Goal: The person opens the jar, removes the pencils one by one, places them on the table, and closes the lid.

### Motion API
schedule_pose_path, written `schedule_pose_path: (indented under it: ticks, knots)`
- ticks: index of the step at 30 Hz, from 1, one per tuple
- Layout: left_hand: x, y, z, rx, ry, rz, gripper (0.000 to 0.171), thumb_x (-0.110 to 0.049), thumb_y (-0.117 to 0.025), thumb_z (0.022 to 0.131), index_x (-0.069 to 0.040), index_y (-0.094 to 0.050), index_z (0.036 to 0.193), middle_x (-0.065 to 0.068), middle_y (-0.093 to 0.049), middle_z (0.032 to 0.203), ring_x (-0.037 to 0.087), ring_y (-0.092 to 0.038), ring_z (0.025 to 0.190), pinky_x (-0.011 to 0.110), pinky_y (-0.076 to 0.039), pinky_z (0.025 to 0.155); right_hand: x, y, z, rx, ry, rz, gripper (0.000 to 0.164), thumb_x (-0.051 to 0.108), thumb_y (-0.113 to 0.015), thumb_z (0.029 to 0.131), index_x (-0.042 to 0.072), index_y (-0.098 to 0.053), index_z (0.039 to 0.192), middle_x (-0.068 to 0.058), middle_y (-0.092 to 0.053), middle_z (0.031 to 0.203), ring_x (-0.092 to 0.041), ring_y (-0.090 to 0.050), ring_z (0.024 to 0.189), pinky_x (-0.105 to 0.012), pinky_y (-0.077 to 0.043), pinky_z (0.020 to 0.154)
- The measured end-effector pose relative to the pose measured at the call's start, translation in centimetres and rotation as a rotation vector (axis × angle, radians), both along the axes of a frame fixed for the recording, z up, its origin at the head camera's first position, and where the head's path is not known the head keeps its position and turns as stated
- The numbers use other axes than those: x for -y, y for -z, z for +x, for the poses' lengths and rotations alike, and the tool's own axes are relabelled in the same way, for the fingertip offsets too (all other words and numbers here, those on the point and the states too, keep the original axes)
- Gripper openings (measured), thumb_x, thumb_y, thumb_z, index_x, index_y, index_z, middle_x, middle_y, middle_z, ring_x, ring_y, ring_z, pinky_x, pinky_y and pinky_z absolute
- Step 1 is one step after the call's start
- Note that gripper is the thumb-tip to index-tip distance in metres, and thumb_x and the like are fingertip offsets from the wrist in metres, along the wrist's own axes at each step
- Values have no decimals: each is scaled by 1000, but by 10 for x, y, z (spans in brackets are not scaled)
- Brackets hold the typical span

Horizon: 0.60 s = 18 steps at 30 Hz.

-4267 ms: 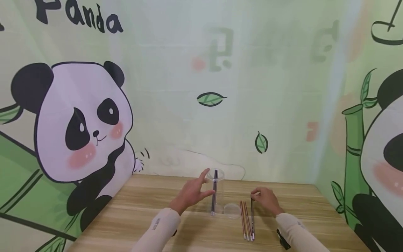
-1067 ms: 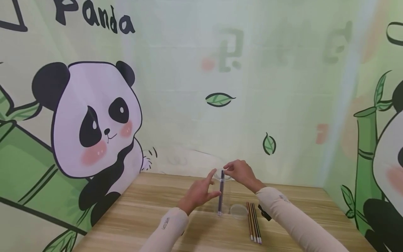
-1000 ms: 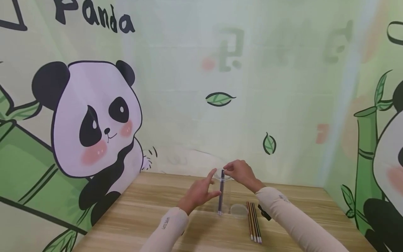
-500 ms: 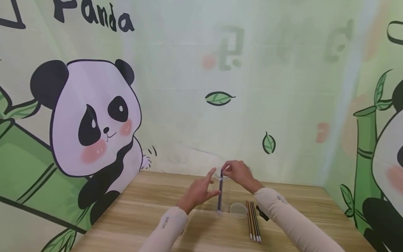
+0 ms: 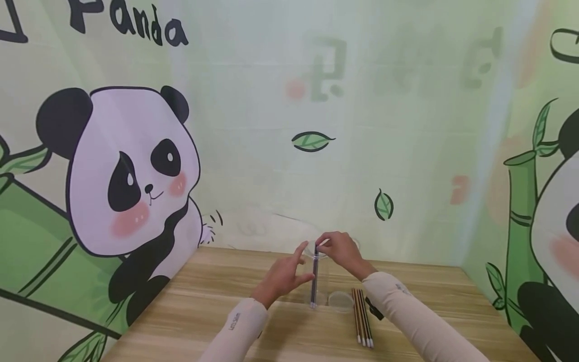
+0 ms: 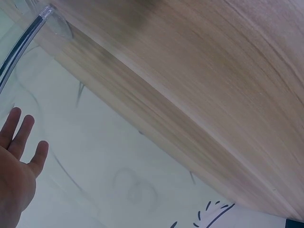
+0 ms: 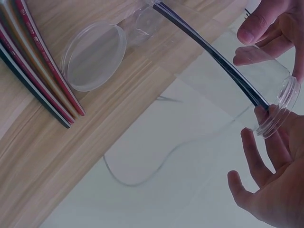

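A clear plastic jar (image 5: 323, 281) stands upright on the table with dark pencils (image 5: 314, 281) leaning inside it. My left hand (image 5: 280, 276) holds the jar from the left, index finger at the rim and thumb across the front. At the jar's mouth, my right hand (image 5: 342, 251) pinches the top of a dark pencil between thumb and forefinger. In the right wrist view, fingertips touch the upper ends of the dark pencils (image 7: 213, 57) by the jar's threaded rim (image 7: 280, 111); the exact number inside is hard to tell.
A round clear lid (image 5: 341, 301) lies on the wooden table (image 5: 217, 322) right of the jar. Beside it are several loose pencils (image 5: 362, 322), some reddish and some dark, eraser ends nearest me. A printed panda backdrop (image 5: 253, 176) rises behind the table.
The right hand has gone from the loose pencils, where it held a dark pencil, to the jar's mouth. Lately it and the pencil top shifted slightly left. The left hand stays on the jar.
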<state>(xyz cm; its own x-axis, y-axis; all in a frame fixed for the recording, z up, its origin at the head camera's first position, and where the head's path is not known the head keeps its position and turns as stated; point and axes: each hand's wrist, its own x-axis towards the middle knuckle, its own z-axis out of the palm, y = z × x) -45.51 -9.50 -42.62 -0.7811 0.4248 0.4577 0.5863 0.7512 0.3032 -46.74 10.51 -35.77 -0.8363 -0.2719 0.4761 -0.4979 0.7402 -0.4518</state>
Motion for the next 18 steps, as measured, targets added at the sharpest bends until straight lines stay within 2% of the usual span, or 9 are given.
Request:
schedule_pose_path:
  ticks: [11,15,18]
  knots:
    - [1,-1,-1,4,0,-3,89,-45,-75,95,-17,-24,163,10,-74,124,31,-71,111,49,-54,100,0,-2,2,-47,-1,15,9,14,-79,94,12,-79,102,-8,-80,98,-26,-77,90,-39,-60,71]
    - [1,1,-2,-16,-3,-9,89,-46,-74,95,-17,-24,163,9,-75,123,31,-72,108,48,-55,99,-1,-9,3,-71,-1,17,10,13,-78,94,10,-79,103,-8,-80,96,-26,-77,88,-38,-59,68]
    - [1,1,-2,-23,-1,-7,90,-45,-75,95,-16,-24,163,9,-75,122,31,-72,107,48,-55,98,-2,-17,3,-85,-2,13,11,13,-77,95,9,-79,105,-9,-80,95,-27,-76,89,-40,-59,71]
